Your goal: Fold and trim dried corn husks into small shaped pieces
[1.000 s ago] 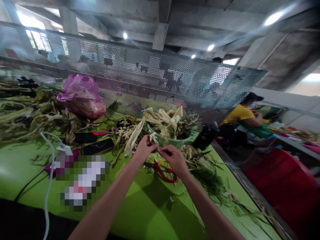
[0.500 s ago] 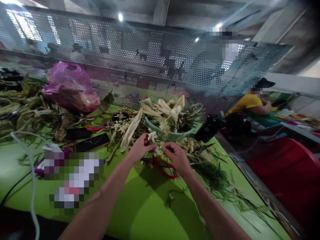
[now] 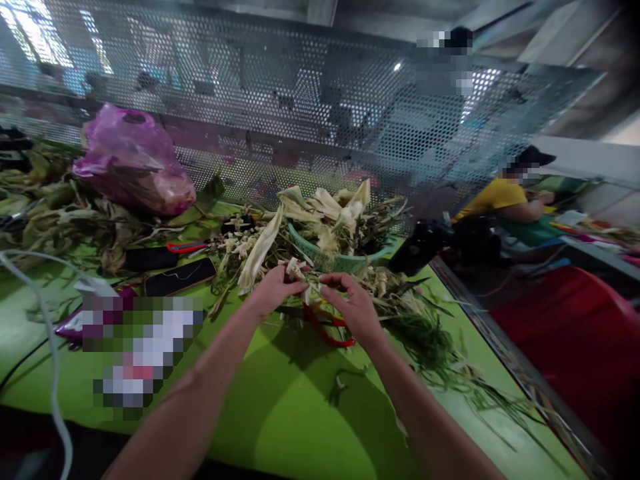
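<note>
My left hand (image 3: 274, 291) and my right hand (image 3: 352, 307) meet above the green table (image 3: 280, 413). Both pinch a small pale flower stem (image 3: 303, 277) held between them, the fingers curled closed around it. Red-handled scissors (image 3: 325, 327) lie on the table just under my right hand. Behind the hands stands a teal basket (image 3: 334, 261) heaped with pale dried leaves and stems (image 3: 325, 210). Loose green stalks (image 3: 425, 337) lie to the right of my right hand.
A pink plastic bag (image 3: 131, 163) sits at back left among dried leaves. Two dark phones (image 3: 180, 276) and a white cable (image 3: 40, 320) lie left. A perforated metal screen (image 3: 300, 120) runs behind the table. A person in a yellow shirt (image 3: 495, 197) sits far right.
My hands have stayed together on the stem, shifting slightly as the fingers work it. The camera has tilted down and drawn a little closer.
</note>
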A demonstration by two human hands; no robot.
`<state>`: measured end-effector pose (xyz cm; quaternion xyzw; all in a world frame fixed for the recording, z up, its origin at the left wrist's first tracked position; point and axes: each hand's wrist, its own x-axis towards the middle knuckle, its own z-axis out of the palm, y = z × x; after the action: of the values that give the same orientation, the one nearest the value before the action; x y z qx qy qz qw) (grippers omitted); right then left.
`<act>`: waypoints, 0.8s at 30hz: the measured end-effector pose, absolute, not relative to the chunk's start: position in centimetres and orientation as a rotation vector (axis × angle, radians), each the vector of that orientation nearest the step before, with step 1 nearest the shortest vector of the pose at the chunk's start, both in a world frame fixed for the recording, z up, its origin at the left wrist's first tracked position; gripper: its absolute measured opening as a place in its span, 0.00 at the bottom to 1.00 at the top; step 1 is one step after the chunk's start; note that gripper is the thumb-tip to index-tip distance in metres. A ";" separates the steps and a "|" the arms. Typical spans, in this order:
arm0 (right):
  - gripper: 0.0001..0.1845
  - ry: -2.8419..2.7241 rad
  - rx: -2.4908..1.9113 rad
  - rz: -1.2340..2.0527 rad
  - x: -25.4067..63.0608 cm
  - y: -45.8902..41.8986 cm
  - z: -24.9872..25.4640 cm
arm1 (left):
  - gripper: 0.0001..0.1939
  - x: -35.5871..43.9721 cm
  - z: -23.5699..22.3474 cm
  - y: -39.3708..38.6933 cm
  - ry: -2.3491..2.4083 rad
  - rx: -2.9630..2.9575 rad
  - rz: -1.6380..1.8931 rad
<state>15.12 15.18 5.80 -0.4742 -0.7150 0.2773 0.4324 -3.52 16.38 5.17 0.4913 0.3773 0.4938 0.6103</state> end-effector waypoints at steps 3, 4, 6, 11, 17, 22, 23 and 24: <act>0.12 -1.827 -1.146 0.614 15.0 15.0 5.6 | 0.18 -3.4 5.4 16.2 0.856 1.122 1.116; 0.10 -1.819 -1.141 0.593 14.9 15.0 5.4 | 0.17 -3.4 5.4 16.1 0.838 1.128 1.108; 0.08 -1.799 -1.145 0.581 14.7 14.9 5.3 | 0.16 -3.3 5.2 16.1 0.817 1.112 1.112; 0.08 -1.729 -1.147 0.820 14.2 14.5 5.3 | 0.20 -2.4 4.7 15.8 0.836 0.885 1.234; 0.05 -1.680 -1.137 1.000 14.1 14.5 5.3 | 0.21 -2.1 4.8 15.8 0.854 0.881 1.173; 0.04 -1.691 -1.135 0.994 14.4 14.7 5.5 | 0.16 -2.9 4.6 16.3 0.857 1.079 1.099; 0.03 -1.695 -1.125 1.002 14.4 14.7 5.5 | 0.16 -3.1 4.5 16.4 0.856 1.092 1.071; 0.03 -1.692 -1.113 1.022 14.4 14.7 5.5 | 0.16 -3.2 4.6 16.3 0.852 1.090 1.045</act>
<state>14.43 14.70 5.52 -0.4446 -0.6759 0.4081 0.4230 -3.17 16.35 4.56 0.4794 0.3746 0.4594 0.6472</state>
